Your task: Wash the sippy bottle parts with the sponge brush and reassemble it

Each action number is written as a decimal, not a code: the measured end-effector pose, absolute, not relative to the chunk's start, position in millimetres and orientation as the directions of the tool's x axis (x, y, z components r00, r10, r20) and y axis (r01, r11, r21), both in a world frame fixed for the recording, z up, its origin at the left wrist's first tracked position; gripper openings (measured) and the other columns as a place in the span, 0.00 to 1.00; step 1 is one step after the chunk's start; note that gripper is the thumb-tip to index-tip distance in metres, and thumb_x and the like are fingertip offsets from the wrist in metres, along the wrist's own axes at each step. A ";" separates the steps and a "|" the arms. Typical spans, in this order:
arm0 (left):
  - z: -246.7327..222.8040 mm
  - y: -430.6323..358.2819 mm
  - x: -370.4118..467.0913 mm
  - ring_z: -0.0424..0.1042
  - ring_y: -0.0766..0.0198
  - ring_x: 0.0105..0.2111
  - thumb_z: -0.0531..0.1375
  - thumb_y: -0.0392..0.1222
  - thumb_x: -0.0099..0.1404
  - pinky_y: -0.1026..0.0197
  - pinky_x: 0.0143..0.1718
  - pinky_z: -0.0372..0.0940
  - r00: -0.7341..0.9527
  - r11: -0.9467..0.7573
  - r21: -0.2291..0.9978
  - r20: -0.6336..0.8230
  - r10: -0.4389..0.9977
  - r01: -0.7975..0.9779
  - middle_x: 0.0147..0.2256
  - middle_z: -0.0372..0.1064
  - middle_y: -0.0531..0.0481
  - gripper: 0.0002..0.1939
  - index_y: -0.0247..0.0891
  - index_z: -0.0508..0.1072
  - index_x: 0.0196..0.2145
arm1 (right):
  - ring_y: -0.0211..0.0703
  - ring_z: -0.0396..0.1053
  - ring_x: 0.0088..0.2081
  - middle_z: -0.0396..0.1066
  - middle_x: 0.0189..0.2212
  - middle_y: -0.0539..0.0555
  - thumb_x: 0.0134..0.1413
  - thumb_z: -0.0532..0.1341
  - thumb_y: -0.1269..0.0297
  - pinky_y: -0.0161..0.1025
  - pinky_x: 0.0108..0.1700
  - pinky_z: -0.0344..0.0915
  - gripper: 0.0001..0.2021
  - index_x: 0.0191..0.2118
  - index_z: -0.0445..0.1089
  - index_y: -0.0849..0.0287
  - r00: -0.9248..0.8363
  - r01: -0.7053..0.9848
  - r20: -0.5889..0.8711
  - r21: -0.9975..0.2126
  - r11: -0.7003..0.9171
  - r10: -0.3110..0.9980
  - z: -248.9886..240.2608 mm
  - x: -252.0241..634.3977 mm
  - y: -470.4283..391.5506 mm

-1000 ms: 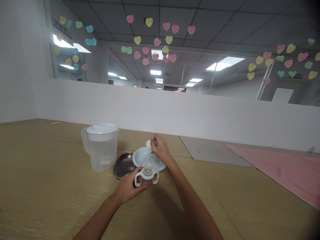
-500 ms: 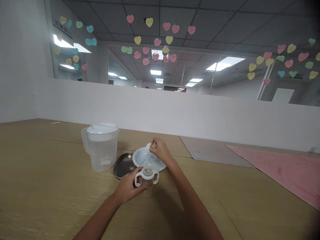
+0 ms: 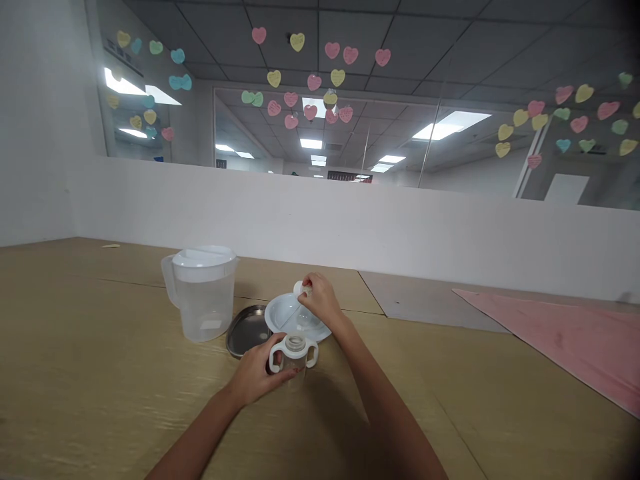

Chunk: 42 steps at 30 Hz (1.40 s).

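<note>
My left hand (image 3: 257, 369) is wrapped round a small clear bottle (image 3: 295, 361) with two white handles; its mouth is uncovered and it stands upright near the table's middle. Just beyond it, my right hand (image 3: 321, 298) pinches a small white round piece (image 3: 299, 289) above a pale blue bowl (image 3: 281, 312). A clear rounded object (image 3: 303, 317) lies in the bowl, under my right hand. Left of the bowl is a dark metal tray (image 3: 245, 331), its right side partly behind my left hand and the bowl.
A translucent pitcher (image 3: 207, 300) with a white lid and handle stands behind the tray at left. A grey sheet (image 3: 425, 301) and a pink cloth (image 3: 560, 333) lie at right. A white wall (image 3: 320, 223) with a window above it borders the table's far side.
My right hand has turned the white piece slightly, so it shows more edge-on. My left hand and the bottle stay where they were.
</note>
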<state>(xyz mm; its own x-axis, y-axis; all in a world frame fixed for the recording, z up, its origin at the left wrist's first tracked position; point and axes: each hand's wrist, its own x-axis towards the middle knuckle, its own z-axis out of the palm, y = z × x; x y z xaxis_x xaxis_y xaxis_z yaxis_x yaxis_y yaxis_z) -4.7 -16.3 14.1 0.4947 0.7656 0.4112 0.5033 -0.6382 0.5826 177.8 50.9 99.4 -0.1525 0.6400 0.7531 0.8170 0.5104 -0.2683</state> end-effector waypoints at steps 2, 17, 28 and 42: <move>14.4 -16.6 -4.5 0.67 0.64 0.27 0.57 0.56 0.54 0.65 0.30 0.59 0.495 -0.637 0.585 0.409 0.767 0.503 0.28 0.66 0.54 0.29 0.40 0.59 0.50 | 0.41 0.60 0.32 0.62 0.27 0.52 0.34 0.54 0.76 0.35 0.36 0.56 0.08 0.26 0.58 0.59 -0.145 0.818 0.758 -0.270 0.507 0.636 101.1 176.9 49.3; 15.4 -16.9 -4.4 0.67 0.64 0.26 0.57 0.57 0.54 0.65 0.29 0.58 0.494 -0.635 0.577 0.406 0.769 0.514 0.27 0.66 0.54 0.29 0.40 0.59 0.50 | 0.37 0.57 0.26 0.61 0.22 0.50 0.36 0.52 0.79 0.32 0.28 0.49 0.07 0.22 0.61 0.60 -0.213 0.849 0.636 -0.256 0.463 0.742 106.6 175.7 39.6; 22.4 -20.7 -3.8 0.67 0.64 0.25 0.57 0.57 0.54 0.65 0.28 0.58 0.499 -0.618 0.598 0.379 0.779 0.511 0.26 0.66 0.54 0.29 0.40 0.60 0.49 | 0.36 0.60 0.19 0.64 0.14 0.52 0.34 0.51 0.81 0.31 0.23 0.50 0.10 0.14 0.62 0.62 -0.174 0.886 0.363 -0.349 0.306 0.916 99.5 179.5 39.6; 22.1 -21.0 -4.0 0.67 0.64 0.26 0.56 0.59 0.55 0.65 0.29 0.58 0.509 -0.625 0.593 0.378 0.773 0.508 0.27 0.66 0.55 0.29 0.40 0.59 0.49 | 0.34 0.67 0.17 0.73 0.27 0.57 0.43 0.50 0.78 0.26 0.19 0.55 0.13 0.32 0.70 0.67 -0.215 0.869 0.091 -0.436 0.233 0.972 103.4 181.0 33.6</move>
